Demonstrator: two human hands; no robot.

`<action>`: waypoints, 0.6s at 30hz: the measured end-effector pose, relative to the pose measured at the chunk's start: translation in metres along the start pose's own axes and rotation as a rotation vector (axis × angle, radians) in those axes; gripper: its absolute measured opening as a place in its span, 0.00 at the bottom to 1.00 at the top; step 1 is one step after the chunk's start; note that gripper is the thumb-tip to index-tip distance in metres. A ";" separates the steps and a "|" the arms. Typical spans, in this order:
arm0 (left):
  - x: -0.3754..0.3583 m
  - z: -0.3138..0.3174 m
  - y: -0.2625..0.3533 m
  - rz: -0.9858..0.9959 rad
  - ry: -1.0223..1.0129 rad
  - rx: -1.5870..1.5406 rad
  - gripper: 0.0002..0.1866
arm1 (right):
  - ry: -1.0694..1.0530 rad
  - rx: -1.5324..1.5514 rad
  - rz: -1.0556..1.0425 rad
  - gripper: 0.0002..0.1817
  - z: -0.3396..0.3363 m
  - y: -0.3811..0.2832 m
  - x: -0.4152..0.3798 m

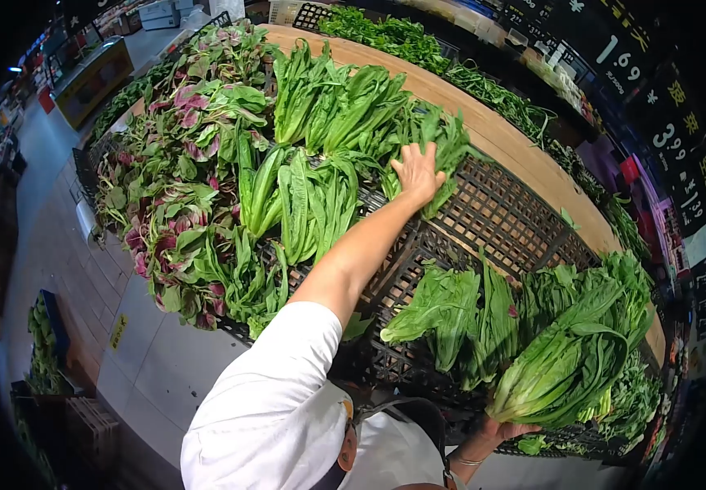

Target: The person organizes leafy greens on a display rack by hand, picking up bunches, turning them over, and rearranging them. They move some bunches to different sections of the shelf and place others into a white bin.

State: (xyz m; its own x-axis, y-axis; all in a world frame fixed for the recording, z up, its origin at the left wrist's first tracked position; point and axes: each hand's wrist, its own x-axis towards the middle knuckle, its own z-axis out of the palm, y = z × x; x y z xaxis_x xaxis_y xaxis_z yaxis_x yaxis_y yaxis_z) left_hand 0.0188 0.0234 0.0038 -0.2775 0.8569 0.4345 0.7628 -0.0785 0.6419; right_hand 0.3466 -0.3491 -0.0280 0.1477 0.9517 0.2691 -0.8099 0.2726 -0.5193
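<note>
My left hand reaches across to a bunch of narrow leafy greens at the back of the display. Its fingers are apart and touch the leaves; no firm grip shows. Low on the right, my right hand is wrapped round the base of a large leafy lettuce, whose leaves hide part of the fingers. Rows of similar lettuce lie left of my left forearm. Beside the held lettuce, more loose heads rest on black crates.
Black plastic crates sit inside a curved wooden rim. Red-and-green leafy vegetables are heaped at the left. Price boards stand at the upper right. A blue-edged crate of greens is on the floor at the lower left.
</note>
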 end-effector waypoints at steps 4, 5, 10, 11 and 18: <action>-0.001 -0.011 -0.002 0.064 0.148 -0.183 0.32 | 0.050 0.016 -0.085 0.56 0.002 -0.005 -0.014; 0.002 -0.016 0.000 0.097 0.148 -0.214 0.32 | 0.070 0.016 -0.100 0.58 0.003 -0.007 -0.018; -0.009 -0.086 0.047 0.309 0.109 -0.537 0.34 | 0.065 -0.008 -0.108 0.60 0.028 -0.016 -0.029; -0.014 -0.094 0.053 0.477 0.322 -0.528 0.32 | 0.008 0.001 -0.102 0.61 0.036 -0.015 -0.030; -0.120 -0.231 0.044 0.136 -0.197 -0.882 0.29 | -0.258 0.070 -0.011 0.61 0.057 -0.002 -0.025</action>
State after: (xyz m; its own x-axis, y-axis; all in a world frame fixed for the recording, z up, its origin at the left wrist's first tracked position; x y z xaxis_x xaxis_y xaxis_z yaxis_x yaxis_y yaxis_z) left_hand -0.0493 -0.2007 0.1265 -0.0514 0.8769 0.4780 0.0359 -0.4767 0.8784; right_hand 0.3127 -0.3812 0.0125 0.0141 0.8791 0.4765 -0.8475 0.2634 -0.4608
